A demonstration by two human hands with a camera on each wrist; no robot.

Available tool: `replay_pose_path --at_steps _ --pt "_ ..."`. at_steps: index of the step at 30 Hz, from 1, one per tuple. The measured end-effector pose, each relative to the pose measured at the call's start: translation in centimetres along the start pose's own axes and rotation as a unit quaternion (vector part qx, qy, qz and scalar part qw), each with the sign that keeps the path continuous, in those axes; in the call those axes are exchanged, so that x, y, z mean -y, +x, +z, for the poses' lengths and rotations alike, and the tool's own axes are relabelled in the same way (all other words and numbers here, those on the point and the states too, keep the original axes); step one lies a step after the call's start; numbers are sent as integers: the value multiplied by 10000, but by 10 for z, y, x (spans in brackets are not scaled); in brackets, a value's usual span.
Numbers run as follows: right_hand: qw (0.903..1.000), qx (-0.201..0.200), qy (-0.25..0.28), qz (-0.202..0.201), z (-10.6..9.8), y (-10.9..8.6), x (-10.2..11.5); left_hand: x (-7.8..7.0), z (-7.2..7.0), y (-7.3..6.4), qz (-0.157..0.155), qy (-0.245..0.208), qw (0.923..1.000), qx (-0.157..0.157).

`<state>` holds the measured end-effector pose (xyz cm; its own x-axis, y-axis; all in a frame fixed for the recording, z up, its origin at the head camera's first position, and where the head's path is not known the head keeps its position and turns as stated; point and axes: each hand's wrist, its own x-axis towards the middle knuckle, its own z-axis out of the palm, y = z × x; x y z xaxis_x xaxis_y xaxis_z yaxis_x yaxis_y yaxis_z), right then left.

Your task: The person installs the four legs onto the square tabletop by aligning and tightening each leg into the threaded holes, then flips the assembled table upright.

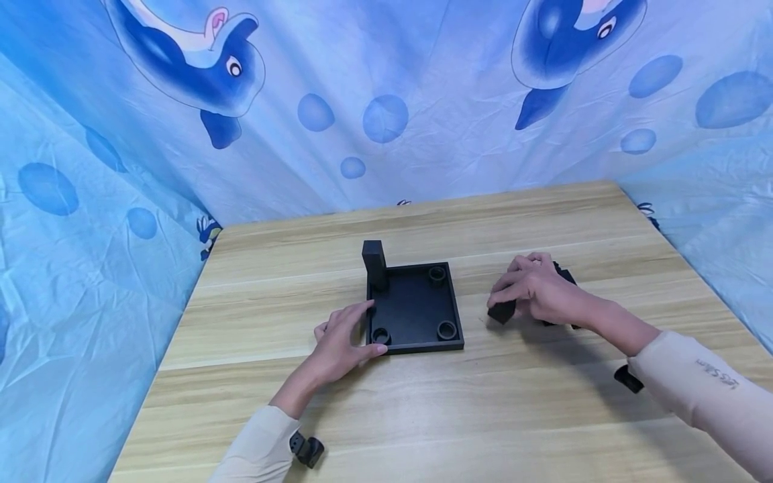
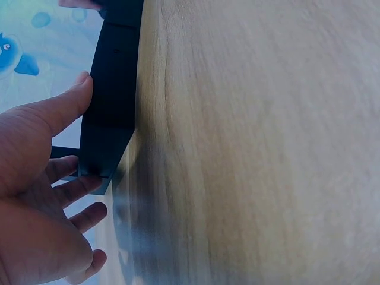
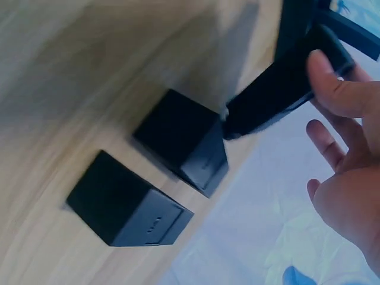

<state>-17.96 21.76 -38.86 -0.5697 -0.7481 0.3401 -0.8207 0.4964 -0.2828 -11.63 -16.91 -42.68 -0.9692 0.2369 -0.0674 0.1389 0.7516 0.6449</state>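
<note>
A square black tray (image 1: 412,308) with raised rims lies on the table, round sockets showing at three corners. One black post (image 1: 374,263) stands upright at its far left corner. At the near left corner, my left hand (image 1: 339,342) holds the tray with thumb on the front rim and fingers along the left side. My right hand (image 1: 542,290), to the right of the tray, grips another black post (image 3: 279,89) near one end, tilted. Beside it on the wood lie two more black posts (image 3: 178,133) (image 3: 127,202), mostly hidden behind the hand in the head view.
The wooden table (image 1: 423,409) carries everything, with a blue dolphin-printed curtain (image 1: 374,74) behind and along its sides. Small black devices (image 1: 306,449) (image 1: 629,379) sit at both wrists, near the cuffs of the light sleeves.
</note>
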Motion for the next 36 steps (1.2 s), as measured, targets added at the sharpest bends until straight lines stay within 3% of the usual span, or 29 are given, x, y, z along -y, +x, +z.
replay_pose_path --at_steps 3,8,16,36 --pt "9955 -284 787 454 -7 3 2 0 0 0 -5 21 10000 7" --pt "9773 -619 1728 1058 -13 6 1 -1 -1 0 1 19 10000 -1" --pt "9707 -672 2060 1039 -14 9 2 -2 -2 0 8 30 10000 -3" --pt "9301 -472 2820 2304 -24 27 10 -2 -2 0 -12 34 10000 31"
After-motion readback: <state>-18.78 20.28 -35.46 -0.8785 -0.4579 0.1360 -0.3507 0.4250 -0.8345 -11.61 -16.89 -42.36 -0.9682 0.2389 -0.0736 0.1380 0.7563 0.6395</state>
